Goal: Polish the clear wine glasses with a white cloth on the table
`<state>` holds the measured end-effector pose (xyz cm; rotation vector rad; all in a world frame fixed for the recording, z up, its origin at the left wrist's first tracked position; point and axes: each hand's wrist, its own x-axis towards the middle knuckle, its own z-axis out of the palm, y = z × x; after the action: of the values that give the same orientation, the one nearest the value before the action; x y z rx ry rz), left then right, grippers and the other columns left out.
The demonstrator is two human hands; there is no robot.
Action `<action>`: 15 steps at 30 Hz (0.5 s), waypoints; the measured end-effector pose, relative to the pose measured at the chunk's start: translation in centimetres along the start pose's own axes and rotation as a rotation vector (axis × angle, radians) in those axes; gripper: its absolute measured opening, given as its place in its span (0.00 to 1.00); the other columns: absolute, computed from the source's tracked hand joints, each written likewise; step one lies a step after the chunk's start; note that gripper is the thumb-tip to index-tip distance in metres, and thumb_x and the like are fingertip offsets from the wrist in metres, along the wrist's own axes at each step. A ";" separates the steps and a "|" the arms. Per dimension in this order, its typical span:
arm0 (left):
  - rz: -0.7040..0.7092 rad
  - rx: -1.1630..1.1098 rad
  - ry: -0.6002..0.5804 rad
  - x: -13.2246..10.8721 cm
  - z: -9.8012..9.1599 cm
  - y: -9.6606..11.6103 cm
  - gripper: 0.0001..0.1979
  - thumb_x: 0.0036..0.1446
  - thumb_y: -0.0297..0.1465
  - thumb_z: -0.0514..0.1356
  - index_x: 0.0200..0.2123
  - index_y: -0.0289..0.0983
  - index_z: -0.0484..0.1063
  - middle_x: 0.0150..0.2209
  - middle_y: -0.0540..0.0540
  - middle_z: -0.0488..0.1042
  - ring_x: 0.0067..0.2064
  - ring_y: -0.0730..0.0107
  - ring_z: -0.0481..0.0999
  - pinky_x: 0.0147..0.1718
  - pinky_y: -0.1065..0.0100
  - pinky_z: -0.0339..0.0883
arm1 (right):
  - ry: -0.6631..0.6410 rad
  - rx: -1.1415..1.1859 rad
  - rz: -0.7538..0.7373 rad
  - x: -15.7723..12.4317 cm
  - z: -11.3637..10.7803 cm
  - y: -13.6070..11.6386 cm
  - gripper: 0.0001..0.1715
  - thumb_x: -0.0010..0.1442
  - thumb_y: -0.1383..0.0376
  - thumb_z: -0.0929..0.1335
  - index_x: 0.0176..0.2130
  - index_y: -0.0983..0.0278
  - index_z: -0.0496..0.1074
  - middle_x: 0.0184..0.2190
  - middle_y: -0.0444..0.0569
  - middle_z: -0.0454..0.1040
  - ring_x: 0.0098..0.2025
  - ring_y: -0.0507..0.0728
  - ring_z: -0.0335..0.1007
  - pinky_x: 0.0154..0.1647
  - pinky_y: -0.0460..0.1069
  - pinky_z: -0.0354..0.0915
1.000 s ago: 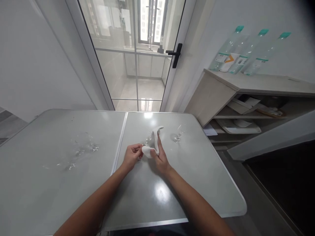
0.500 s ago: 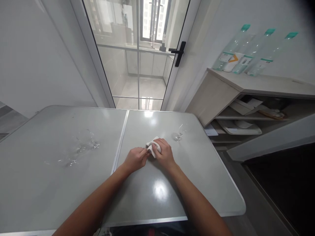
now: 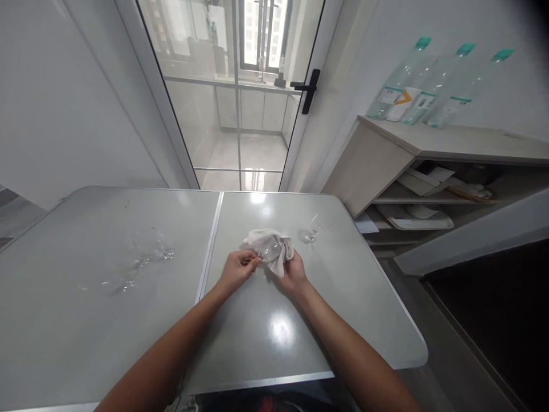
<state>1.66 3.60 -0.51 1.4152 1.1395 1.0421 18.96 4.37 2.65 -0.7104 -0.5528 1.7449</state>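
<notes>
Over the right part of the table, a clear glass (image 3: 269, 250) lies on an opened white cloth (image 3: 260, 236). My left hand (image 3: 238, 269) pinches the narrow end of the glass, probably its stem, between thumb and fingers. Under the cloth's right side, my right hand (image 3: 295, 273) is closed around the fabric, its fingers partly hidden by the folds. The glass's rounded bowl points toward my right hand. A little beyond that hand stands another clear glass (image 3: 310, 237), apart from it.
Several clear glasses (image 3: 141, 261) occupy the table's left half, their outlines faint. A metal seam (image 3: 210, 246) divides the grey tabletop (image 3: 240, 343). Green-capped plastic bottles (image 3: 418, 106) stand on a wooden shelf unit (image 3: 386, 154) at right. Behind the table is a glass door (image 3: 214, 131).
The cloth was bunched around the glass under my right hand; now it is spread open and the bowl shows. My right hand has turned and shifted slightly right and down.
</notes>
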 end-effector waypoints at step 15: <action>-0.071 -0.351 0.030 0.3 0.1 -0.1 0.18 0.54 0.45 0.70 0.30 0.33 0.78 0.26 0.45 0.78 0.27 0.68 0.76 0.29 0.70 0.69 | -0.037 -0.130 -0.085 -0.6 0.4 2.8 0.19 0.56 0.51 0.76 0.37 0.61 0.72 0.25 0.42 0.73 0.26 0.53 0.67 0.27 0.47 0.67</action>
<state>1.82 3.86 -0.62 1.0777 0.9645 1.1520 16.85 2.98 1.16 -0.7358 -0.7173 1.6572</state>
